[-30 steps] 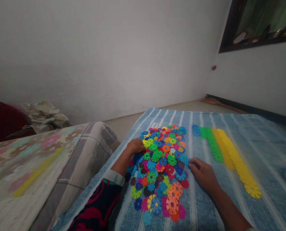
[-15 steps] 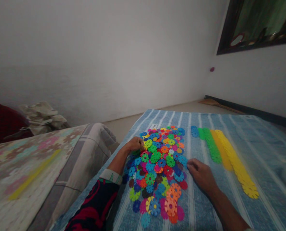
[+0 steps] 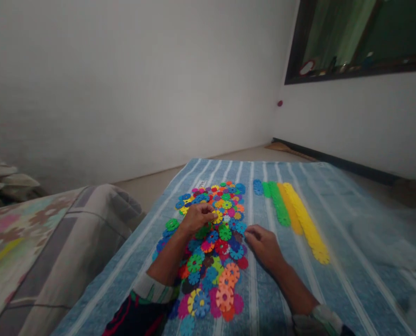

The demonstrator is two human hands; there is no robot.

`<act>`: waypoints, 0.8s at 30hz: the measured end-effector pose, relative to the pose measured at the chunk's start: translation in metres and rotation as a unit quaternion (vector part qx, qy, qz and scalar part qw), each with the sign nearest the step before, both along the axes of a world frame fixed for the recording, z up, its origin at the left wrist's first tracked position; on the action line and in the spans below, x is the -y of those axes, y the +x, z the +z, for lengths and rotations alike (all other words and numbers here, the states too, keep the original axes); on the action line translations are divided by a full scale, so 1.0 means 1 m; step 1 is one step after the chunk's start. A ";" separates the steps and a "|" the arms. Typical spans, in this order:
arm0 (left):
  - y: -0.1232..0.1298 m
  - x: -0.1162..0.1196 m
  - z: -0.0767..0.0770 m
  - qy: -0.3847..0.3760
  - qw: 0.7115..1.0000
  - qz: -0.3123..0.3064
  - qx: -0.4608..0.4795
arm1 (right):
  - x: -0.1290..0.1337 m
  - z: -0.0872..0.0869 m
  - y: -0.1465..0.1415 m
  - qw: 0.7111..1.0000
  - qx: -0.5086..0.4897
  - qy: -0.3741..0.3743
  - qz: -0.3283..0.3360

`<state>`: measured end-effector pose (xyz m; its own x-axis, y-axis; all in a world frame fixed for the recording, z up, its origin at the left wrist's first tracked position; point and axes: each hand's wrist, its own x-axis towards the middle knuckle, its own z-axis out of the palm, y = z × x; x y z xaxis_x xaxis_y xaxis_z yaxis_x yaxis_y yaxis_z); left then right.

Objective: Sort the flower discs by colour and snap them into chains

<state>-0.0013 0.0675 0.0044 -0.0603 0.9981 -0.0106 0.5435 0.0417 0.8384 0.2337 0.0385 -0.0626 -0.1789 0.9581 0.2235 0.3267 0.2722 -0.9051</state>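
Over the pile of colourful notched plastic discs [image 3: 194, 263], my left hand [image 3: 197, 217] pinches a yellow notched disc [image 3: 217, 216] between thumb and fingers. My right hand [image 3: 265, 245] lies low at the pile's right edge, its fingers curled together. Its fingertips are beside a blue disc [image 3: 240, 227]; whether anything is in them is hidden. To the right, overlapping discs lie in rows by colour: a short blue row [image 3: 257, 187], green rows [image 3: 278, 204], an orange-yellow row [image 3: 292, 212] and a longer yellow row [image 3: 306, 224].
Everything lies on a blue striped cloth [image 3: 337, 205]. Clear plastic [image 3: 386, 238] is at the far right. On the left stands another surface with a floral cover [image 3: 29, 224] and grey cloth edge. A white wall [image 3: 159, 84] rises behind, with a dark-framed window [image 3: 355, 42] at upper right.
The view has swung to the right. My left hand has moved rightward over the pile and now holds up a yellow disc. My right hand stays by the pile's right edge.
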 end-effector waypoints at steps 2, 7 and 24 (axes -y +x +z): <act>0.009 0.000 -0.004 -0.014 1.000 -0.016 0.015 | -0.002 -0.002 -0.001 1.000 -0.002 -0.001 0.000; 0.025 0.007 -0.005 -0.055 0.994 -0.096 0.018 | -0.002 -0.001 -0.007 1.000 -0.025 -0.016 0.009; 0.040 0.011 -0.013 -0.042 0.982 -0.176 -0.054 | -0.024 0.025 0.027 0.979 -0.119 -0.161 0.052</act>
